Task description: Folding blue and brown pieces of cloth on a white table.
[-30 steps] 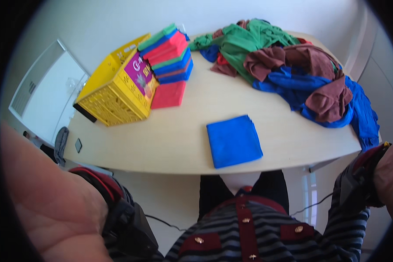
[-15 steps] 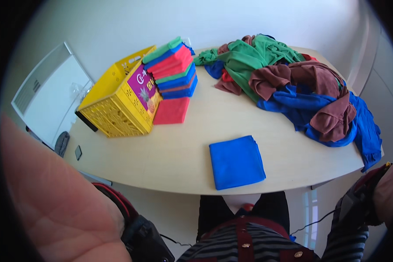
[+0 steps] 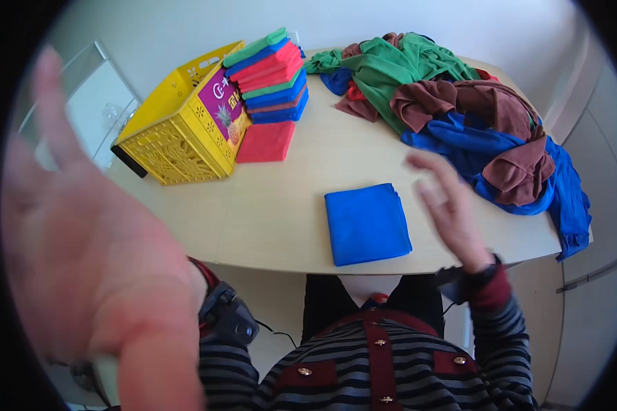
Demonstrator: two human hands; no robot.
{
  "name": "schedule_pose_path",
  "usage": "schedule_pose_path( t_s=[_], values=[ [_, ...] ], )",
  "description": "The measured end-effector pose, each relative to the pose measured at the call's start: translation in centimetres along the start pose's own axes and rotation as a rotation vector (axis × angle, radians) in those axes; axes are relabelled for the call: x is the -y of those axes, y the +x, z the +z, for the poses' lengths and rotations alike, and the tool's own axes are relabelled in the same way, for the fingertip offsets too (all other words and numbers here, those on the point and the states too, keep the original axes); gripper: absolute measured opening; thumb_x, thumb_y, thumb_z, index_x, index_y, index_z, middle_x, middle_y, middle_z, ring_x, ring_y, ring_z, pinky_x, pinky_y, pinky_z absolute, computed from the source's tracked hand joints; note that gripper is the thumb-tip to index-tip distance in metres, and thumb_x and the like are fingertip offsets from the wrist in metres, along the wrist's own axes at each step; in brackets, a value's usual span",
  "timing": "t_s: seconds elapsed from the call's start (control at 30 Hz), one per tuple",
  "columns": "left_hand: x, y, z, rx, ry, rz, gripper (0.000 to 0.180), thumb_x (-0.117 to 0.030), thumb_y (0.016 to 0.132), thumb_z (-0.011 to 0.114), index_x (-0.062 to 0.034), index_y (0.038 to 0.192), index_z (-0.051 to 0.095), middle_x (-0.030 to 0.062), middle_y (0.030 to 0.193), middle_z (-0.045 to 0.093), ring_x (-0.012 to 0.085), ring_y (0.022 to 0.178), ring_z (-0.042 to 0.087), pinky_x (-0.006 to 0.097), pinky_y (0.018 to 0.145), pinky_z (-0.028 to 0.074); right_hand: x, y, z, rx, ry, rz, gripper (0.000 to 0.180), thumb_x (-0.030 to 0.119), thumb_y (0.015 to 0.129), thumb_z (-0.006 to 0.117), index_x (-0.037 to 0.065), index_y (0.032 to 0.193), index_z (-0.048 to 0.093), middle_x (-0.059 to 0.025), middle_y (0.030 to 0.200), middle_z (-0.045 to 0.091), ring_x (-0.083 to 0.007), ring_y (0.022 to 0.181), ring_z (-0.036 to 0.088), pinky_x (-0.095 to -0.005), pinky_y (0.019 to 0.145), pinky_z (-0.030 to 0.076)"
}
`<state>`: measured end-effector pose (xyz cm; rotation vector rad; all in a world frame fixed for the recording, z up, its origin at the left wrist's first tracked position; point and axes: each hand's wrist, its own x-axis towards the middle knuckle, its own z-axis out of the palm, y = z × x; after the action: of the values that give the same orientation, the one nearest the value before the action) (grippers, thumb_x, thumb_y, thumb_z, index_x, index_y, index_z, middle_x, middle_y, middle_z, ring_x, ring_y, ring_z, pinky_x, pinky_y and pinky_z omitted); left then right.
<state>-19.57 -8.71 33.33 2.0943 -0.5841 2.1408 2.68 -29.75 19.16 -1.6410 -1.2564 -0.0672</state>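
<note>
A folded blue cloth (image 3: pixel 368 224) lies flat near the front edge of the table. Just right of it, my right hand (image 3: pixel 451 212) hangs over the tabletop with fingers apart, holding nothing. My left hand (image 3: pixel 96 253) is raised very close to the camera on the left side, palm showing and fingers spread, slightly blurred. It is empty and covers part of the table's left end. Further back, a folded red cloth (image 3: pixel 266 142) rests in front of a stack of folded cloths (image 3: pixel 271 79) in green, blue, red and brown.
A yellow plastic crate (image 3: pixel 178 140) with a purple pineapple label stands left of the stack, which leans against it. A loose heap of green, brown, blue and red cloths (image 3: pixel 452 116) fills the right back of the table (image 3: pixel 281 205), with blue fabric hanging over the right edge.
My right hand has come in from the right edge toward the blue cloth. My left hand has moved up, its fingers now showing. The view has shifted; the cloths lie as before.
</note>
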Motion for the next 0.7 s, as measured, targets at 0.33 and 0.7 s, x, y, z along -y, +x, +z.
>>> schedule_pose_path(
  t_s=[0.33,0.7],
  values=[
    [-6.0,-32.3,11.5,0.938,0.146,-0.786,0.043,-0.012,0.098,0.057,-0.0007,0.139,0.053,0.0217,0.147,0.049,0.0389,0.142,0.041,0.049,0.118,0.032,-11.4,-5.4,13.0,0.239,-0.568,-0.019,0.056,0.031,0.098,0.057,0.000,0.145,0.048,-0.0204,0.150,0.049,-0.0358,0.144,0.040,-0.0499,0.119,0.029],
    [-5.7,-32.1,12.1,1.219,0.279,-0.800,0.057,-0.032,0.103,0.050,-0.0057,0.152,0.041,0.0197,0.161,0.033,0.0366,0.150,0.027,0.055,0.120,0.024,-14.7,-4.6,11.4,0.264,-0.645,0.239,0.060,0.042,0.101,0.049,0.006,0.149,0.047,-0.0160,0.157,0.043,-0.0370,0.148,0.034,-0.0508,0.121,0.026]
  ],
)
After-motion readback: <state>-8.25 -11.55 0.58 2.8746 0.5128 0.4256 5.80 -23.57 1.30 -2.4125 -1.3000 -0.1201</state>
